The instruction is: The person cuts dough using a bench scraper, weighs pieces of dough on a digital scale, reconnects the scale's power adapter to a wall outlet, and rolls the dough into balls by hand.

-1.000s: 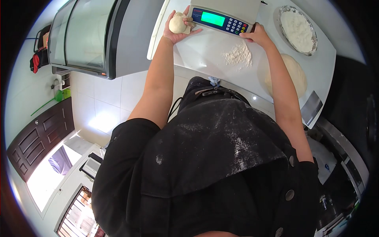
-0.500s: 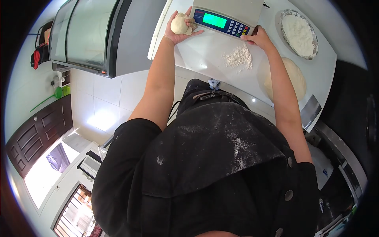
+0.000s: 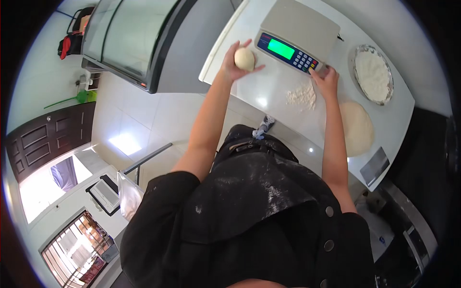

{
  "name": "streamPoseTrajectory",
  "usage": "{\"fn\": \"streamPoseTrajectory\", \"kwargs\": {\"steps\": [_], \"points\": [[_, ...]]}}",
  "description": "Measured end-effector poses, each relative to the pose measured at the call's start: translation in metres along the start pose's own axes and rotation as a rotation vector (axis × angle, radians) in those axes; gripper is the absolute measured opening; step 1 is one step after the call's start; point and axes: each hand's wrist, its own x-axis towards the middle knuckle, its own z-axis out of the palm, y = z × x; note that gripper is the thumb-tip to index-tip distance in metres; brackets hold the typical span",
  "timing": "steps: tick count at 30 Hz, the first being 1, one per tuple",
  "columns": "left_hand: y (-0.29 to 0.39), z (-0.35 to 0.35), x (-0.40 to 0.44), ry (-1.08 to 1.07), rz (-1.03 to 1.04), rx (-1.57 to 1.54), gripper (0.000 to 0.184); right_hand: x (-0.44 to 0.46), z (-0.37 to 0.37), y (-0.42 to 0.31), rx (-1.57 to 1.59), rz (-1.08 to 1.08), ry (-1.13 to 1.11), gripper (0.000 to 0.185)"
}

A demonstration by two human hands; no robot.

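Note:
A round ball of pale dough rests in my left hand, its fingers spread around it. That hand is just left of a digital scale, above the white table. My right hand reaches to the right end of the scale's keypad, one fingertip on or very near the keys. Nothing is held in it, and its fingers are apart. The scale's display glows green; its digits are too faint to read. Nothing lies on the visible part of the weighing plate.
Scattered flour lies in front of the scale. To the right are a large flattened dough piece, a foil-edged tray of flour and a flat metal scraper at the table's corner. A glass-fronted display case stands left of the table.
The view has shifted, so table and scale sit lower and further right. The dough in my left hand now looks rounder, without the loose flap by the fingers. My right hand stays at the keypad.

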Motion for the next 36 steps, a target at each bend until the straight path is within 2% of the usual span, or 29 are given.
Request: {"fn": "streamPoseTrajectory", "kwargs": {"steps": [1,3,4,6,9,13,16,17,19,21,24,27,29,31,36], "points": [[-0.002,0.000,-0.014,0.044,0.004,-0.086,0.039,-0.006,0.002,0.002,0.005,0.037,0.043,0.062],[-0.008,-0.001,-0.044,-0.059,0.046,-0.268,0.041,-0.020,0.003,0.005,0.056,0.105,0.083,0.055],[-0.010,0.009,-0.061,-0.061,0.053,-0.260,0.041,-0.027,-0.001,-0.008,0.065,0.099,0.084,0.055],[-0.012,0.026,-0.093,0.094,0.163,-0.217,0.039,-0.042,-0.007,-0.036,0.177,0.119,0.196,0.045],[-0.004,0.011,-0.119,0.083,0.131,-0.203,0.034,-0.055,0.001,-0.073,0.153,-0.003,0.232,0.035],[0.001,-0.015,-0.143,0.048,0.092,-0.200,0.028,-0.074,0.030,-0.130,0.269,-0.203,0.025,0.030],[0.005,-0.027,-0.150,-0.040,0.080,-0.235,0.023,-0.093,0.063,-0.173,0.365,-0.212,-0.114,0.027],[0.010,-0.027,-0.154,-0.047,0.076,-0.240,0.023,-0.100,0.075,-0.188,0.411,-0.178,-0.165,0.026],[0.020,-0.025,-0.164,0.130,0.121,-0.070,0.021,-0.113,0.100,-0.208,0.451,-0.145,-0.222,0.025],[0.041,-0.023,-0.178,0.306,0.172,0.104,0.018,-0.123,0.131,-0.225,0.714,0.156,-0.363,0.023],[0.083,-0.026,-0.206,0.333,0.174,0.139,0.016,-0.138,0.168,-0.271,0.764,0.238,-0.361,0.029],[0.107,-0.029,-0.224,0.348,0.136,0.172,0.015,-0.147,0.197,-0.336,0.839,0.139,-0.197,0.037],[0.113,-0.027,-0.237,0.331,0.268,0.398,0.012,-0.148,0.213,-0.382,0.858,0.137,-0.160,0.038],[0.125,-0.025,-0.245,0.293,0.420,0.629,0.010,-0.142,0.232,-0.413,0.897,-0.028,-0.134,0.038],[0.160,-0.033,-0.252,0.234,0.397,0.491,0.013,-0.132,0.248,-0.449,0.788,-0.154,-0.137,0.036]]}}
